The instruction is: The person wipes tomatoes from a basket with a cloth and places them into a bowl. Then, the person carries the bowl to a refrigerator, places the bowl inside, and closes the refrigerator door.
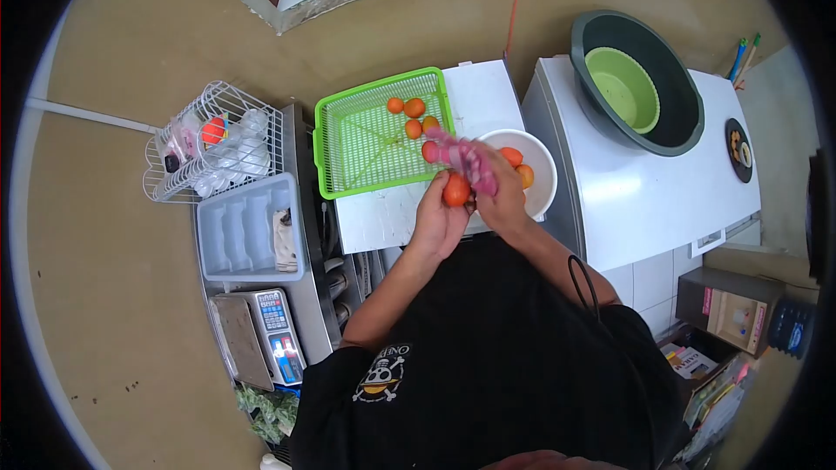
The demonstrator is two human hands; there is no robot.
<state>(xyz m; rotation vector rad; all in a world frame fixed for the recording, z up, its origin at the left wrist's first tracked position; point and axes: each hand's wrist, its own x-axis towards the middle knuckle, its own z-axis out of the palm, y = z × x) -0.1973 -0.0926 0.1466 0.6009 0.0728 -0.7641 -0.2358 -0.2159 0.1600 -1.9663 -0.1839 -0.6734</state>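
My left hand [439,219] holds a red tomato [455,191] in front of my chest. Fingers of my right hand [502,196] are wrapped round a pink and white cloth [470,165], blurred by motion, just above that tomato. Beyond the hands to the left lies a green plastic basket [326,157] with several tomatoes [414,108] at its right side. Partly behind my right hand stands a white bowl [545,165] with tomatoes [524,176] in it.
A dark tub [684,113] holding a light green basin [623,91] stands on the white surface at right, near a small dark plate [738,151]. At left are a wire rack [218,144], a grey tray [235,235] and a scale [277,335].
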